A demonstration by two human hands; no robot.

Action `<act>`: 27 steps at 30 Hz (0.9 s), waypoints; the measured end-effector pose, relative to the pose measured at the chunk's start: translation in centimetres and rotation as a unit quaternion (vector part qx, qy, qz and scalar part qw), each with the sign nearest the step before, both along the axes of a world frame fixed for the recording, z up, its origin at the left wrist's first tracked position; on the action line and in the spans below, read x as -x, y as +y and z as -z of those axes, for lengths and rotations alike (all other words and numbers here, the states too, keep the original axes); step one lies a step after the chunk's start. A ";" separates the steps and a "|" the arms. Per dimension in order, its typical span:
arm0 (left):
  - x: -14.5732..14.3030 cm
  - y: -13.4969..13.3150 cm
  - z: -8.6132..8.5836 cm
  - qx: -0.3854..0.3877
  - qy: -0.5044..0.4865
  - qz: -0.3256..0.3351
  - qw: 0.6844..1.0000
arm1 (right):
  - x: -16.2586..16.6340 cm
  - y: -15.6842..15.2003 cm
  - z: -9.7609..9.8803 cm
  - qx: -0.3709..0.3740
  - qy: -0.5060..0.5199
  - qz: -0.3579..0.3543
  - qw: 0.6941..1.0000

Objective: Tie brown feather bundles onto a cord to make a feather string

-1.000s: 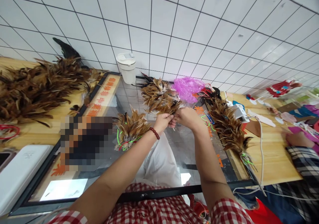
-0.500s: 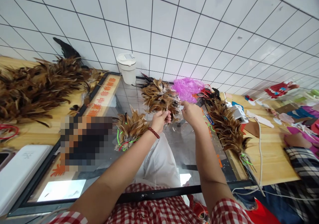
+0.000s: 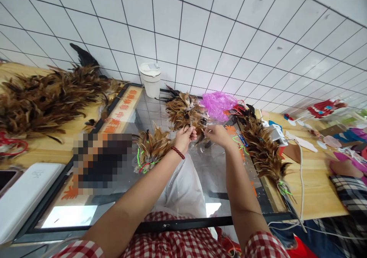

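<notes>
Where our hands meet: over the glass worktop (image 3: 120, 208), before a white tiled wall, with both arms stretched forward out of red checked sleeves.
Left hand (image 3: 185, 135): fingers curled and closed round the stems of a brown feather bunch (image 3: 185, 110), which we hold upright above the glass, its tips fanning toward the wall.
Right hand (image 3: 218, 133): thumb and forefinger pressed together at the bunch's lower right edge, touching it; what they pinch is too small for us to tell.
Bracelet (image 3: 178, 152): dark red beads on our left wrist.
Second bunch (image 3: 151, 147): lying on the glass just left of our left wrist, with green and red cords at its base.
Cup (image 3: 151, 79): white, lidded, upright against the wall, behind and left of the held bunch.
Pink bag (image 3: 218, 104): crumpled, just right of the held bunch.
Row of feathers (image 3: 262, 149): laid along the right edge of the glass, beside our right forearm.
Heap of feathers (image 3: 43, 99): loose on the wood at far left, well apart from our hands.
White bag (image 3: 183, 189): between our forearms, near our lap.
Co-worker's hand (image 3: 342, 168): resting on the wood at far right, above a checked sleeve.
</notes>
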State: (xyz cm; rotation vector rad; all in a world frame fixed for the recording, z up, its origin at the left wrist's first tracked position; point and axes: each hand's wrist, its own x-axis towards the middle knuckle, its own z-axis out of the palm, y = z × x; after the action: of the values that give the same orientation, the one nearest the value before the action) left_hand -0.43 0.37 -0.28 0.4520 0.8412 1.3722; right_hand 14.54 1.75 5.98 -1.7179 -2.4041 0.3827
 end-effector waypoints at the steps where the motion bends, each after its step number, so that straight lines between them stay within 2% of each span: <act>1: 0.0 0.0 0.0 -0.001 0.000 0.002 1.000 | -0.4 -0.1 -0.4 -0.006 0.017 -0.015 1.000; 4: 0.1 0.0 -0.2 0.002 0.003 0.001 1.000 | -0.9 -0.6 -1.4 -0.022 0.047 -0.026 0.998; 7: 0.1 -0.1 -0.3 0.005 0.004 0.000 1.000 | -0.7 -0.7 -1.7 -0.060 0.034 -0.013 0.997; 13: 0.0 -0.4 -0.5 -0.002 0.023 0.027 0.999 | 0.2 -0.9 -2.0 -0.112 -0.039 -0.102 0.988; 19: -0.3 -0.5 -0.7 0.025 0.091 0.096 0.991 | 1.6 -1.3 -2.1 -0.097 -0.177 -0.116 0.973; 27: -0.5 -0.7 -0.5 0.006 0.160 0.148 0.976 | 2.5 -1.2 -1.6 -0.110 -0.201 -0.134 0.964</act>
State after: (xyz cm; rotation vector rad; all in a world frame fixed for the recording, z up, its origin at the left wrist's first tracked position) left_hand 0.11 -0.29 0.26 0.7718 0.9988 1.0312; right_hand 12.04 0.57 7.63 -1.4918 -2.8414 -0.2237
